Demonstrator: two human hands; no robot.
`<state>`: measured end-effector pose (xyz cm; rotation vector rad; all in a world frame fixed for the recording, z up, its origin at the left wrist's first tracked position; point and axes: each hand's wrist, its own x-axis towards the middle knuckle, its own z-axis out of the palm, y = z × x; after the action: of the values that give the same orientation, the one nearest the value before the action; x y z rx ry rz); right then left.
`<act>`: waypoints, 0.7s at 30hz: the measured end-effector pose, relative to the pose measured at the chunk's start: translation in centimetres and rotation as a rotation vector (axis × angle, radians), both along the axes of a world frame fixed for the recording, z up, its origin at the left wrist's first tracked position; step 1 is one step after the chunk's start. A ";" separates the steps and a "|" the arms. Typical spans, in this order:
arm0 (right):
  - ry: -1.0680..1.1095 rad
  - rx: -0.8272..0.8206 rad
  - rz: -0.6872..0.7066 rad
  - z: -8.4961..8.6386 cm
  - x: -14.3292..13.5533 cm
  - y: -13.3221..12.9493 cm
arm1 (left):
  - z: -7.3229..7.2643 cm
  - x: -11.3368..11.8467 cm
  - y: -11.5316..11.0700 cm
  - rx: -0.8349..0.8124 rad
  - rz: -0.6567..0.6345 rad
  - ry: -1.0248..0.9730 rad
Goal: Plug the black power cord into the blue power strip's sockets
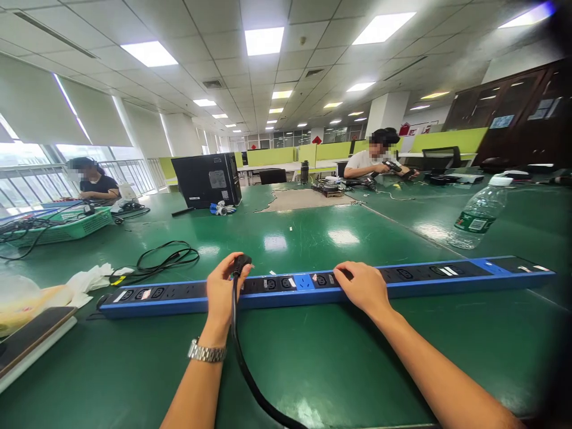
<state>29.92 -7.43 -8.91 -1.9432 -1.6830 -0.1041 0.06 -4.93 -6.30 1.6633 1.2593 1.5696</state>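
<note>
A long blue power strip [268,301] with black socket panels lies across the green table in front of me. My left hand [222,286], with a metal watch at the wrist, grips a black power plug [242,263] just above the strip, left of its middle. The plug's thick black cable [243,363] hangs down and runs toward the bottom edge. My right hand [364,285] rests on the strip right of its middle, thumb and fingers curled around its far edge; the fingertips are partly hidden.
Coiled black cable [172,259] lies beyond the strip's left end. A phone-like dark slab [33,336] and plastic wrapping [36,298] are at left. A water bottle [480,214] stands right. Behind are a computer case [208,179], a green basket [67,229] and two people.
</note>
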 end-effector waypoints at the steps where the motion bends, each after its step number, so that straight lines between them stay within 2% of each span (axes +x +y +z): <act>1: 0.001 0.011 -0.006 -0.1 0.0 0.1 | -0.1 0.7 0.0 0.024 0.016 -0.062; 4: 0.004 0.048 -0.024 -0.5 0.1 0.4 | -0.3 3.7 -0.3 0.020 -0.039 -0.061; 7: -0.001 0.061 -0.029 -0.7 0.3 0.5 | -0.5 7.0 -0.5 0.008 -0.112 0.035; 10: -0.003 0.061 -0.018 -0.7 0.3 0.5 | -0.7 9.2 -0.5 -0.033 -0.124 0.151; 15: 0.008 0.057 -0.015 -0.5 0.1 0.4 | -1.3 9.9 -0.1 -0.051 -0.101 0.343; 21: 0.009 0.053 -0.013 -0.5 0.1 0.4 | -1.0 9.4 -0.3 -0.017 -0.094 0.436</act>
<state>30.02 -7.08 -9.41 -1.9131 -1.6451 -0.1431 9.49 -5.24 -7.35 2.0952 1.3709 1.1726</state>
